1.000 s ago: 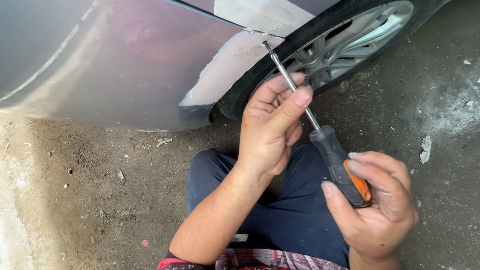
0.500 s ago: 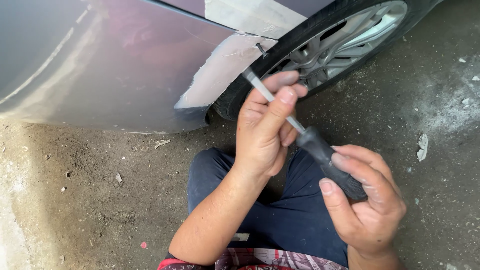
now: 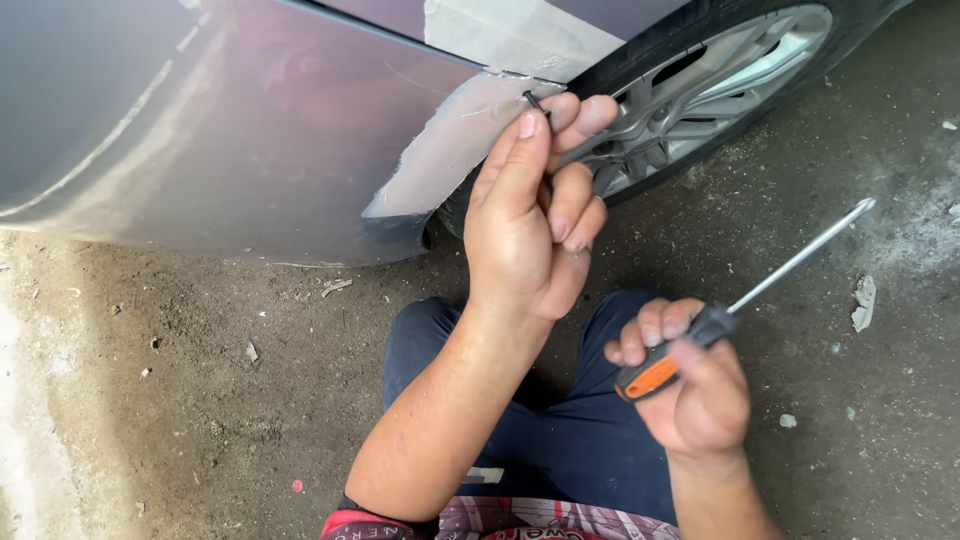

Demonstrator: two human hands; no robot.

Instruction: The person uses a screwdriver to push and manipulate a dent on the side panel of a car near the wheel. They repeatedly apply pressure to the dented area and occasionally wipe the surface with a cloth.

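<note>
In the head view, the person sat on the dirty concrete floor (image 3: 180,350) with dark blue trousers (image 3: 560,440) filling the lower middle of the frame, facing the silver-grey car body panel (image 3: 250,130) that ran across the upper left. The left hand (image 3: 530,230) was raised to the centre top, its thumb and forefinger pressed together around a small dark screw (image 3: 534,101) held right at the sanded, filler-grey edge of the wheel arch (image 3: 450,150); the other fingers were curled loosely below. The right hand (image 3: 695,385), at the lower right, was closed around the black-and-orange handle of a screwdriver (image 3: 740,300), whose bright shaft pointed up and to the right, well apart from the panel and toward the tyre and alloy wheel (image 3: 700,100) in the upper right. Whether the screw sat in a hole or only touched the edge could not be told, since the fingertips hid the spot. Handling the screw well seemed to call for a light, steady pinch near its head, keeping it square to the panel, with the screwdriver tip kept clear of the paint while parked aside.
</note>
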